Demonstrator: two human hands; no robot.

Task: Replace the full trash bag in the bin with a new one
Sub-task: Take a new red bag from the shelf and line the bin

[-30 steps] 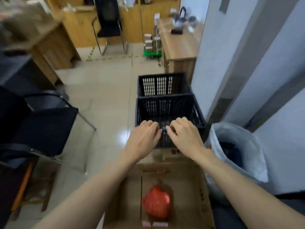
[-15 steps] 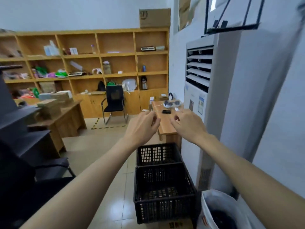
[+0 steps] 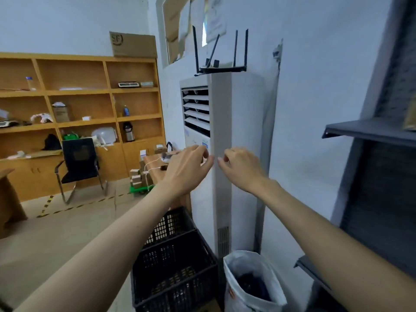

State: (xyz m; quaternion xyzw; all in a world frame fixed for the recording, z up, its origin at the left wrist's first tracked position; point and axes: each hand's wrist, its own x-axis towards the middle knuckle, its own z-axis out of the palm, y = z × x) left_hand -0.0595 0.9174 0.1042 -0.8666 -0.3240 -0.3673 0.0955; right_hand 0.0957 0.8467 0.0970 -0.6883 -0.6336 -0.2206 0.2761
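Observation:
The bin (image 3: 252,296) stands on the floor at the lower right, lined with a white trash bag (image 3: 236,264) holding dark rubbish. Both of my arms are raised well above it, in front of a tall white air conditioner (image 3: 243,131). My left hand (image 3: 186,167) and my right hand (image 3: 242,168) are close together at chest height, fingertips almost meeting and fingers curled. Nothing shows plainly between the fingers against the white unit. No new bag is in view.
Two black plastic crates (image 3: 173,269) stand on the floor left of the bin. Dark metal shelving (image 3: 378,199) fills the right edge. A router (image 3: 221,68) sits on the air conditioner. A black chair (image 3: 78,165), a wooden desk (image 3: 157,170) and wooden shelves (image 3: 78,104) are further back.
The view has swung up from the floor and crates to the air conditioner and wall. Both hands rose from the crate's rim to chest height and stayed close together.

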